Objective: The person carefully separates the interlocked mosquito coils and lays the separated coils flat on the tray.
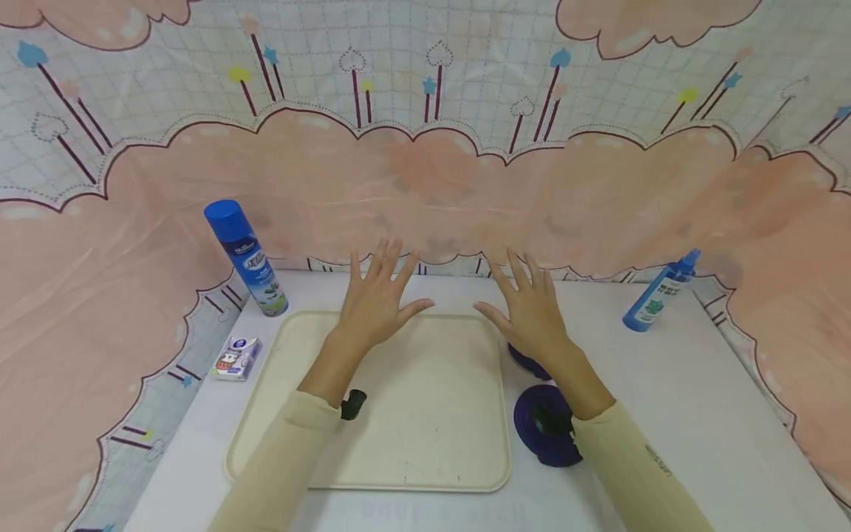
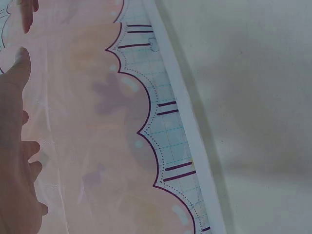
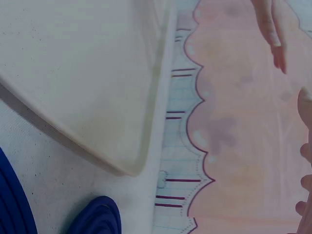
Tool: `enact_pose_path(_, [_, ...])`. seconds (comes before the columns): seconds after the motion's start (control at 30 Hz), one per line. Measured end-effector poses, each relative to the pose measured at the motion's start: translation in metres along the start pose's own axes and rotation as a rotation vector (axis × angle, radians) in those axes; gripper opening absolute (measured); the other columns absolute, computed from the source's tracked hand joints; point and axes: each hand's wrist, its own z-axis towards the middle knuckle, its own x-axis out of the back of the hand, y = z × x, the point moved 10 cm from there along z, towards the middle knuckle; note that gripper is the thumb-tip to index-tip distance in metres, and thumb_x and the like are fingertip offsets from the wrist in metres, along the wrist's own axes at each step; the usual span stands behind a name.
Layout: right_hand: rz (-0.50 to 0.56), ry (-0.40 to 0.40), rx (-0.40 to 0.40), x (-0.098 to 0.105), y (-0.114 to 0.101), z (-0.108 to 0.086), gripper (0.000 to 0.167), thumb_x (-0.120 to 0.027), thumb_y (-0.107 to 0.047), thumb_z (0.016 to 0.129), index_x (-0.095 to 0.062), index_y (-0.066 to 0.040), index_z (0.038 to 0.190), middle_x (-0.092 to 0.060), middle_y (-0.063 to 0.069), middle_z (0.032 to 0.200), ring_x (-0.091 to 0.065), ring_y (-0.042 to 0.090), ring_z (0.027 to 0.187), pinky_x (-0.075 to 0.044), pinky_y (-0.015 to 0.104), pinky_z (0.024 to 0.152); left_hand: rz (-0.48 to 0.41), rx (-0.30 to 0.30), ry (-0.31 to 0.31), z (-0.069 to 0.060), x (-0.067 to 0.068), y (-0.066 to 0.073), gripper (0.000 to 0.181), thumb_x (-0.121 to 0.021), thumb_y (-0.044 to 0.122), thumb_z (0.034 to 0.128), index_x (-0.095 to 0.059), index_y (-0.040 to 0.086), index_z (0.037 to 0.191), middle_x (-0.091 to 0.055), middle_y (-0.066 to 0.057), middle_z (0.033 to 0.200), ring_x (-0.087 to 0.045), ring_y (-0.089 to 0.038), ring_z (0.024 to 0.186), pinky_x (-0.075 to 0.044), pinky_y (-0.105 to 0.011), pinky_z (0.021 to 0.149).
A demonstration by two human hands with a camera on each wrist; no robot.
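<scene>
A patterned cloth (image 1: 425, 192) hangs behind everything, and the white surface (image 1: 665, 414) spreads out in front of it. In the middle of that surface the cream tray (image 1: 425, 414) lies flat, partly under the left arm. A blue aerosol can (image 1: 247, 258) stands by the tray's far left corner.

The left hand (image 1: 375, 307) is held over the tray's far part, and the right hand (image 1: 532, 318) is just past its right side. Each grip is spread wide, fingers straight, with hold of nothing; the 2 thumbs point toward each other, apart.

A blue spray bottle (image 1: 658, 295) stands well to the right. Beside the tray lie 2 dark blue round pieces, ridged in the right wrist view: the larger piece (image 1: 532, 436) partly behind the right sleeve, the smaller piece (image 1: 528, 362) beyond it, partly hidden by the right hand. A small packet (image 1: 236, 359) lies left of the tray. Smallest is a black piece (image 1: 354, 404), apparently on the tray, partly covered by the left arm.

This looks like a ready pose or a pause, with no grasp begun. Handling anything here would first call for drawing back and lowering a hand, then curling its fingers.
</scene>
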Motion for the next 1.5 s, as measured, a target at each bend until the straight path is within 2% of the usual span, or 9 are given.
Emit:
enact_pose_path(0.1, [0.003,0.015,0.000,0.009,0.002,-0.008,0.080,-0.054,-0.060,0.098,-0.026,-0.022,0.163,-0.012,0.014,0.173,-0.009,0.042,0.160,-0.014,0.071,0.126,-0.023,-0.007,0.006,-0.003,0.002,0.004,0.087,-0.043,0.075,0.0953,-0.017,0.029,0.165,-0.010,-0.009,0.174,-0.013,-0.031,0.162,-0.014,-0.073,0.125])
enact_pose_path(0.23, [0.011,0.041,0.000,0.016,0.009,-0.019,0.078,-0.054,-0.057,0.099,-0.024,-0.023,0.163,-0.016,0.016,0.172,-0.015,0.043,0.159,-0.020,0.071,0.124,-0.091,-0.017,-0.012,-0.007,0.000,0.010,0.086,-0.046,0.073,0.0958,-0.019,0.027,0.164,-0.015,-0.010,0.173,-0.016,-0.032,0.161,-0.017,-0.071,0.126])
enact_pose_path(0.5, [0.041,0.055,0.013,0.015,0.022,-0.044,0.071,-0.062,-0.046,0.099,-0.037,-0.017,0.159,-0.022,0.019,0.170,-0.026,0.047,0.153,-0.028,0.071,0.121,-0.290,-0.041,-0.073,-0.017,-0.018,0.033,0.086,-0.059,0.063,0.0952,-0.024,0.024,0.163,-0.021,-0.011,0.172,-0.017,-0.031,0.161,-0.021,-0.065,0.128])
enact_pose_path(0.77, [0.106,-0.039,-0.067,0.000,0.046,-0.078,0.067,-0.065,-0.041,0.099,-0.042,-0.015,0.156,-0.033,0.021,0.165,-0.033,0.048,0.149,-0.031,0.074,0.117,-0.407,-0.110,-0.134,-0.030,-0.044,0.073,0.087,-0.067,0.056,0.0935,-0.026,0.023,0.163,-0.032,-0.012,0.167,-0.031,-0.031,0.156,-0.026,-0.059,0.128])
enact_pose_path(0.9, [0.153,-0.061,-0.105,-0.005,0.055,-0.095,0.065,-0.066,-0.037,0.099,-0.044,-0.011,0.154,-0.039,0.023,0.161,-0.036,0.050,0.146,-0.033,0.074,0.115,-0.485,-0.124,-0.183,-0.036,-0.055,0.093,0.086,-0.068,0.055,0.0932,-0.027,0.024,0.162,-0.032,-0.011,0.167,-0.033,-0.033,0.154,-0.032,-0.056,0.126])
enact_pose_path(1.1, [0.258,-0.084,-0.132,-0.011,0.067,-0.120,0.056,-0.065,-0.032,0.101,-0.051,-0.005,0.148,-0.051,0.026,0.151,-0.046,0.050,0.138,-0.038,0.070,0.113,-0.605,-0.132,-0.220,-0.041,-0.061,0.122,0.084,-0.071,0.052,0.0918,-0.033,0.024,0.160,-0.035,-0.011,0.165,-0.038,-0.032,0.149,-0.039,-0.053,0.121])
enact_pose_path(1.27, [0.321,-0.128,-0.181,-0.019,0.075,-0.137,0.053,-0.062,-0.033,0.102,-0.054,-0.005,0.146,-0.054,0.024,0.149,-0.048,0.050,0.137,-0.039,0.071,0.112,-0.600,-0.171,-0.226,-0.047,-0.065,0.146,0.083,-0.072,0.052,0.0909,-0.035,0.022,0.160,-0.040,-0.011,0.161,-0.043,-0.030,0.143,-0.043,-0.048,0.118])
enact_pose_path(1.5, [0.324,-0.145,-0.223,-0.024,0.078,-0.155,0.050,-0.062,-0.034,0.102,-0.058,-0.006,0.143,-0.058,0.026,0.145,-0.052,0.052,0.133,-0.041,0.075,0.106,-0.539,-0.232,-0.261,-0.059,-0.069,0.178,0.089,-0.072,0.054,0.0903,-0.029,0.023,0.162,-0.043,-0.008,0.159,-0.046,-0.028,0.142,-0.046,-0.046,0.114])
